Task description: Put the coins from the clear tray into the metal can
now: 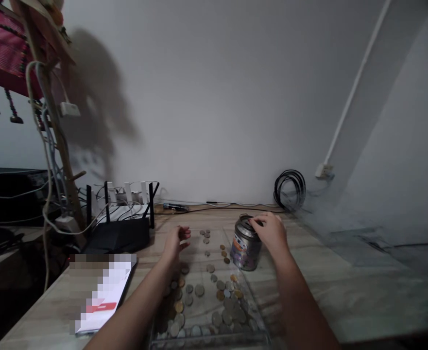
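I have the right hand [272, 231] at the top of the can [246, 250], thumb and fingertips drawn together over the lid; whether a coin sits between them I cannot tell, since they cover that spot. The left hand [175, 243] is loosely curled, with a gap between thumb and fingers, and I see nothing gripped in it.

The can stands upright right under the right fingers, by the side of the clear tray [206, 340]; I cannot tell if the two touch. Coins [227, 316] lie in the tray: a few just to the right of the left fingers, the thick bunch nearer the body than either hand.

I judge the can to be thin metal, smooth, fairly stiff but easy to dent, and weightier if there is anything inside. I would wrap the fingers around its printed middle to steady it. The coins should be hard, light one by one and slippery lying flat, so I would pinch each by its rim.

On the table [46, 316], a phone [108, 291] lies left of the left fingers, with a black router [122, 236] beyond it.
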### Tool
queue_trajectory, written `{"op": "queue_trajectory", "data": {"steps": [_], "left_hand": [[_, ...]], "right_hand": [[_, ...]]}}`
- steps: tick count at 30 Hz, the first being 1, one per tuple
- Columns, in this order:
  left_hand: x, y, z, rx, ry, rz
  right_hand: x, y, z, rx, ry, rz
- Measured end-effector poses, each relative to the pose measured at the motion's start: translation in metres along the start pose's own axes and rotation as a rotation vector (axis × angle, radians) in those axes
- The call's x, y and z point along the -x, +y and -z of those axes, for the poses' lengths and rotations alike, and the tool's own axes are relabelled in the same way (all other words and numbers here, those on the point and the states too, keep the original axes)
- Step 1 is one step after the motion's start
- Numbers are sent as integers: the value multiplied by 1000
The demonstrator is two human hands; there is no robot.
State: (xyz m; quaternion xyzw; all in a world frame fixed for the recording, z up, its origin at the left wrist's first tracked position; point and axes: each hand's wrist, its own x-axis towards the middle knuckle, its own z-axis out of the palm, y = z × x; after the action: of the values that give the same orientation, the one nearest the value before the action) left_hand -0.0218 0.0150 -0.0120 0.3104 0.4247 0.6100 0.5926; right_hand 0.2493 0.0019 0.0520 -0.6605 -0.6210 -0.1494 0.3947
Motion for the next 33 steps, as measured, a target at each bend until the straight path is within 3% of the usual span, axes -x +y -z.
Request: {"op": "queue_trajectory", "data": {"steps": [5,7,9,11,12,16,18,21,25,33], "left_hand": [[-1,-2,0,15,-5,14],[-1,-2,0,10,-9,29],[-1,-2,1,30,-5,28],[-1,0,2,72,16,8],[-1,1,3,92,37,-9],[-3,4,5,124,149,-75],[-4,4,6,128,163,-84],[-4,3,5,122,143,-80],[-3,2,4,130,123,-54],[2,2,1,108,18,57]], "right_hand": [[-2,1,-2,20,-33,-40],[-3,-5,2,-20,45,-19],[1,-20,7,-111,185,59],[13,-46,10,-231,184,180],[23,-61,9,-287,81,251],[77,-117,-12,-254,-723,520],[103,-135,-28,-238,-951,655],[127,-149,-49,-288,-1014,707],[132,-158,-60,-319,-1028,654],[133,-163,-37,-114,-1210,712]]}}
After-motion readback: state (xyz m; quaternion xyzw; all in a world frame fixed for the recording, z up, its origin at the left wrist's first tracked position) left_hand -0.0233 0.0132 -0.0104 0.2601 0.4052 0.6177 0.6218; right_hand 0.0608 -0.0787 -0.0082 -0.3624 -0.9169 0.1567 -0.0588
